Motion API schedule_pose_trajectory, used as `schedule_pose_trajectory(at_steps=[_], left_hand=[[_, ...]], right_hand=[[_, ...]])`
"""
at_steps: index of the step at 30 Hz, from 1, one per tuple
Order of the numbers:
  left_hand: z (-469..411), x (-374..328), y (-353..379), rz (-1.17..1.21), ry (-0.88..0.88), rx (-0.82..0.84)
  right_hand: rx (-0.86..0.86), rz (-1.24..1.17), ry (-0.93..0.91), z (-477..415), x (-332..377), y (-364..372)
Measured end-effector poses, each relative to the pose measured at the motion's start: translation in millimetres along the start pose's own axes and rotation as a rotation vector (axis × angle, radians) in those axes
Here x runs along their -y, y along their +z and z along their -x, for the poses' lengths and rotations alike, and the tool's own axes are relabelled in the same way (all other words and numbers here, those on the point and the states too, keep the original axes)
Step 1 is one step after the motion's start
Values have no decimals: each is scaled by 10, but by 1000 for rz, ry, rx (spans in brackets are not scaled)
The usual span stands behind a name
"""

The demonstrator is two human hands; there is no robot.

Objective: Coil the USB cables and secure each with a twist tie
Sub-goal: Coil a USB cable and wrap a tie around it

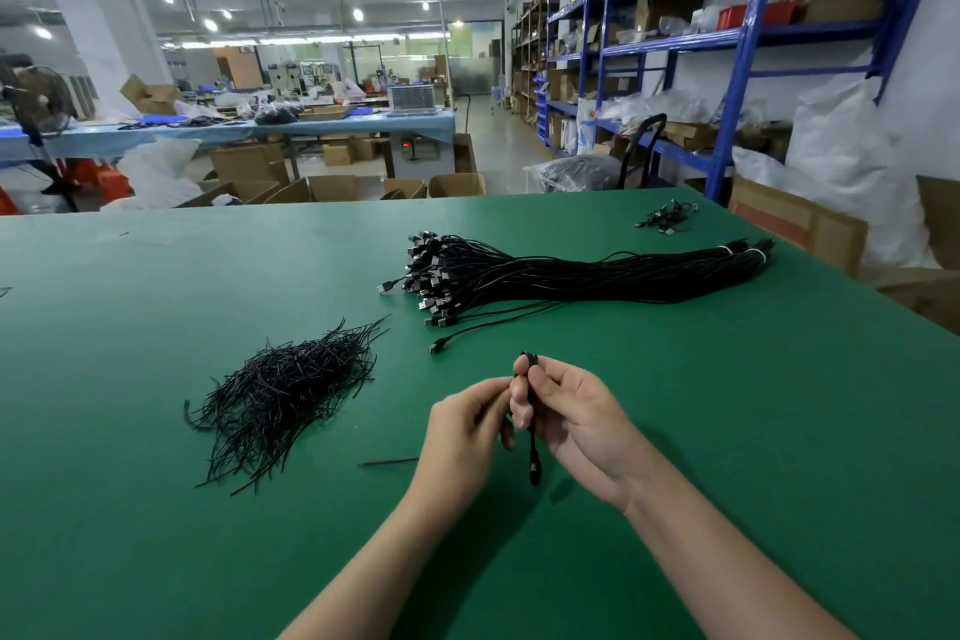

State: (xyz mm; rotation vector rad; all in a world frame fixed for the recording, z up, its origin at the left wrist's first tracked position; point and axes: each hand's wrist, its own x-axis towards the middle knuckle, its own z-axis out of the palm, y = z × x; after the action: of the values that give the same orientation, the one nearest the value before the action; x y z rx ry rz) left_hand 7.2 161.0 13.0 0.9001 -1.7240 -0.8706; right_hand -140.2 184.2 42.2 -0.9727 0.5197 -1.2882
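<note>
Above the counter [208,276] the right hand [576,416] grips the folded cable [533,452], its long axis upright with one end hanging down, while the left hand [462,426] pinches it mid-length, and a loose tie [389,461] lies just left of that nearer hand.

Your flat green tabletop [156,276] carries a loose heap of thin black twist ties [283,395] on your left, with a single black twist tie [389,461] lying just beside it. Farther back lies a long bundle of black USB cables [571,276], white-tied at its right end. One stray black cable [435,346] trails out of it toward you. A small cluster of black cables [667,218] sits near the far right edge.
</note>
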Motion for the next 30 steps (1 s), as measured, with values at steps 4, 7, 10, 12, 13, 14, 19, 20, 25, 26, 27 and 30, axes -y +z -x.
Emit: schedule_pose_trajectory(at_steps=[4, 7, 10, 12, 13, 14, 19, 20, 25, 26, 27, 30], left_hand=[[99, 29, 46, -233, -1, 109], [110, 9, 105, -394, 21, 177], [102, -36, 109, -553, 118, 244], [91, -71, 62, -661, 155, 280], [73, -95, 24, -721, 174, 284], [54, -120, -21, -765, 198, 276], [27, -279, -229, -793, 346, 163], [24, -295, -279, -758, 368, 129], [1, -302, -450, -715, 459, 66], [1, -282, -459, -715, 479, 72], [3, -258, -466, -711, 495, 73], [5, -204, -470, -678, 508, 47]], right_hand=[[-182, 55, -127, -33, -43, -31], [-247, 253, -234, -50, -51, -69], [-289, 537, -323, -46, -52, -107], [-279, 714, -340, -21, -40, -134], [-265, 805, -337, -7, -37, -145], [-247, 905, -332, 7, -38, -151], [-121, 1254, -317, 61, -44, -84], [-101, 1285, -310, 69, -37, -71], [-27, 1358, -182, 97, -3, -42], [-22, 1363, -172, 100, 2, -40], [-20, 1364, -164, 101, 6, -37], [4, 1390, -130, 105, 6, -34]])
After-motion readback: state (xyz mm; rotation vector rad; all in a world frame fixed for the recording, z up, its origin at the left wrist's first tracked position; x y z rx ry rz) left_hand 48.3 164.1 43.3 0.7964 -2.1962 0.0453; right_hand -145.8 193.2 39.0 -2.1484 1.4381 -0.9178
